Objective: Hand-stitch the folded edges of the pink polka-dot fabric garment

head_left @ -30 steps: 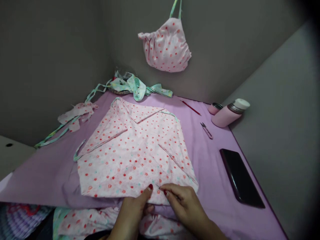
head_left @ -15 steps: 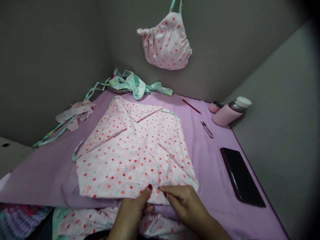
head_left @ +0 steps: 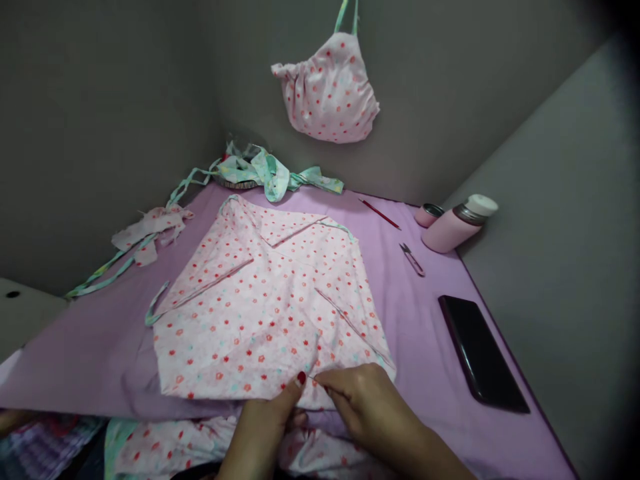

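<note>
A pink floral fabric piece (head_left: pixel 240 313) with mint edging lies spread over the purple cloth. At its near edge, my left hand (head_left: pixel 270 417) pinches the fabric, thumb with red nail on top and fingers curled underneath. Just to the right, my right hand (head_left: pixel 367 403) is closed, thumb and forefinger pinching a thin sewing needle (head_left: pixel 311 378) whose end points toward my left thumb. Most of the needle is hidden by the fingers. Whether its tip is inside the fabric is too small to tell. More floral fabric (head_left: pixel 170 443) shows below the table edge.
On the purple cloth (head_left: pixel 415 347) at right lie a black phone (head_left: pixel 483 353), thread snips (head_left: pixel 412 260), a red pencil (head_left: pixel 380 213), a pink bottle (head_left: pixel 457 227) and its cup (head_left: pixel 429 215). Mint strips (head_left: pixel 273 173) and scraps (head_left: pixel 153 227) lie behind. A floral pouch (head_left: pixel 330 93) hangs above.
My right hand has turned slightly, and its thumb is now tucked out of sight. A small fold has risen in the fabric ahead of my fingers. The view has shifted slightly.
</note>
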Motion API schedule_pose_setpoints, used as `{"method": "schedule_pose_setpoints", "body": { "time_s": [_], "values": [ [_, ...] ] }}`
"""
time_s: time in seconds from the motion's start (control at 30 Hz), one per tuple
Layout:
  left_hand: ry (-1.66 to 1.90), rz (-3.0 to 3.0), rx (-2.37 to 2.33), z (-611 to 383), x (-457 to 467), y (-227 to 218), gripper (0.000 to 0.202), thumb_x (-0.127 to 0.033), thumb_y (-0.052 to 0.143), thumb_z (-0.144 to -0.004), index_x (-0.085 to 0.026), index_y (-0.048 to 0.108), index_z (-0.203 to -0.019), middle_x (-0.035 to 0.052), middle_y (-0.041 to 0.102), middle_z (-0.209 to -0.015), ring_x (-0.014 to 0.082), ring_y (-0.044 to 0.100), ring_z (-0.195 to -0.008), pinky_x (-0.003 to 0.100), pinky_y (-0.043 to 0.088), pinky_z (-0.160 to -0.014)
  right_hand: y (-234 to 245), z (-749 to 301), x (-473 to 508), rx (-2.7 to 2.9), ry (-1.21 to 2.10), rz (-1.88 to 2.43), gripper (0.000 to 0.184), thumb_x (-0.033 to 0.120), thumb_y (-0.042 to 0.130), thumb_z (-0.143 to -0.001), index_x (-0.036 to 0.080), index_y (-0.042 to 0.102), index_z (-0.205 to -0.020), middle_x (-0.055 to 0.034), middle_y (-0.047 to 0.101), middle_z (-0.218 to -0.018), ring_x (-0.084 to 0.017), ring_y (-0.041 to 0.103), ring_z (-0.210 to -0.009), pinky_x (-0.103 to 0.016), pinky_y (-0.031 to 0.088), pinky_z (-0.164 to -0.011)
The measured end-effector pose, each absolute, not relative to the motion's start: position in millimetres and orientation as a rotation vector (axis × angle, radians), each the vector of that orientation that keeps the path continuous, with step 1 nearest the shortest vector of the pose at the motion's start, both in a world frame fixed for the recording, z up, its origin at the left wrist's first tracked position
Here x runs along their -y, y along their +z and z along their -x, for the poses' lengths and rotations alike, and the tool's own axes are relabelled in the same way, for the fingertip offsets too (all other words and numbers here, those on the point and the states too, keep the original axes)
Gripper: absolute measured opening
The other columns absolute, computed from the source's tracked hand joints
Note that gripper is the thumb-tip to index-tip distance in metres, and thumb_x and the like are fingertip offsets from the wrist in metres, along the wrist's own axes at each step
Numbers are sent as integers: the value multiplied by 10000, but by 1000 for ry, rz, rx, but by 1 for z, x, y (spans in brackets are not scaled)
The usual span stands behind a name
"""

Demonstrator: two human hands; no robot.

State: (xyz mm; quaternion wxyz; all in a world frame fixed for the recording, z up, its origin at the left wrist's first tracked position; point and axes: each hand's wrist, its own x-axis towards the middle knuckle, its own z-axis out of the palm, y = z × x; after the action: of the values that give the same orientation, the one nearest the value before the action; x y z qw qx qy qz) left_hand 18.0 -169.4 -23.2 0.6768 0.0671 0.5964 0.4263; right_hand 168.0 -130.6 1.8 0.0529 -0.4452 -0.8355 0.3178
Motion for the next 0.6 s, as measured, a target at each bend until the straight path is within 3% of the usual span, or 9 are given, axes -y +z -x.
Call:
{"method": "schedule_pose_setpoints", "body": {
  "time_s": [0.2, 0.4, 0.6],
  "values": [
    [947, -233, -1344, -18, 169, -22, 217, -287, 746, -624, -183, 603, -749, -35, 567, -557, 114, 460, -470, 214, 414, -486, 0, -163, 135, 2640, 815, 1410, 230, 101, 409, -779, 179, 622, -739, -45, 675, -708, -167, 639, -651, -215, 330, -528],
    [970, -201, -1342, -17, 170, -21, 287, -271, 731, -644, -198, 617, -897, 18, 681, -893, 159, 587, -645, 238, 463, -553, -3, -162, 141, 2674, 674, 1440, 220, 109, 423, -767, 176, 630, -803, -59, 675, -714, -200, 642, -647, -237, 346, -528],
    [1049, -248, -1331, -16, 171, -21, 326, -221, 739, -633, -182, 645, -943, 38, 706, -822, 211, 634, -781, 276, 488, -712, -8, -162, 147, 2484, 733, 1405, 270, 124, 370, -803, 199, 629, -817, -45, 681, -723, -159, 647, -665, -197, 403, -577]
  ]
}}
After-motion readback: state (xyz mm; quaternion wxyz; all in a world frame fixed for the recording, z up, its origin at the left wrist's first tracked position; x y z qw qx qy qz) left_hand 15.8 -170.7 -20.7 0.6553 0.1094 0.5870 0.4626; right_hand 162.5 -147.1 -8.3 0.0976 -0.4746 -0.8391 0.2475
